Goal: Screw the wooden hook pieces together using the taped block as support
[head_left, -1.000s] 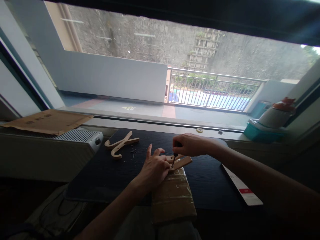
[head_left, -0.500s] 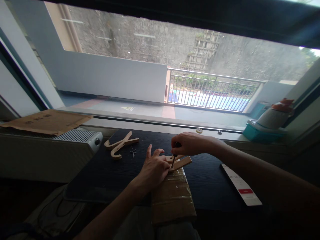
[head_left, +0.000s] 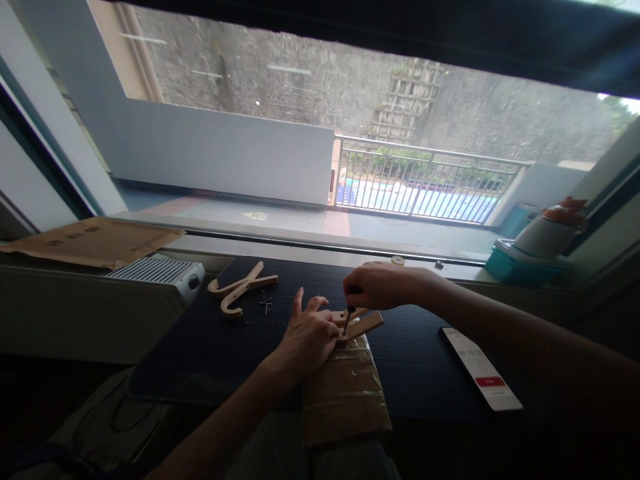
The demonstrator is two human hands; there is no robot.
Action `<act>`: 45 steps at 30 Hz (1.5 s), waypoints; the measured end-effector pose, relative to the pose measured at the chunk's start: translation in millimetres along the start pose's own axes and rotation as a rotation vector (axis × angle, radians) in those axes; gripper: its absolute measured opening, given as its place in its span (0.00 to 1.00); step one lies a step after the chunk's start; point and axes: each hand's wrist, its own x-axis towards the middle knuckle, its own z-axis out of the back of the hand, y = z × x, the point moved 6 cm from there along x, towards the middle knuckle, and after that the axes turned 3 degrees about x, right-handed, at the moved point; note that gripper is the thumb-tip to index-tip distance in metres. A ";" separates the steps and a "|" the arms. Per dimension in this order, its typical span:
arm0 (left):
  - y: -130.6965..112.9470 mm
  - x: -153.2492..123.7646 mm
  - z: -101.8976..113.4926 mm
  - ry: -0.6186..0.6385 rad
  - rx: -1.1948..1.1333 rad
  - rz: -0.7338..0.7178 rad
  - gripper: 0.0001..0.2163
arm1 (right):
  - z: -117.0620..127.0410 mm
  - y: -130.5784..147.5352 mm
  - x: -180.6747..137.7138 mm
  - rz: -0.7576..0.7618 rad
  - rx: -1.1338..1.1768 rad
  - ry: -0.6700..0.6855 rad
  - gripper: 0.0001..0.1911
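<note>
Lying across the near edge of the dark worktop [head_left: 200, 360] is a tape-wrapped cardboard block [head_left: 346, 413]. At its far end rests a pale, smooth wooden piece [head_left: 366, 325] with straight arms and a dark hole. The left hand [head_left: 310, 335] touches its left end, outer fingers raised; whether the others grip is hidden. The right hand [head_left: 374, 283] wraps its fingers round a slim screwdriver [head_left: 350, 313], tip down on the wood.

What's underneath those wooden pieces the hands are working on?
A brown, tape-wrapped block peeks out under the wooden pieces, on their near side. The left hand covers one end, so what's beneath there can't be seen.
</note>
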 end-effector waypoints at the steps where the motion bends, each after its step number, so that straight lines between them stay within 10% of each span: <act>1: -0.1 0.1 -0.1 0.007 0.000 0.001 0.08 | 1.2 0.8 -0.3 -0.007 -0.005 0.002 0.12; 45: -1.0 0.2 1.2 -0.023 0.004 -0.014 0.08 | 6.3 -0.3 -1.5 0.067 0.071 0.050 0.14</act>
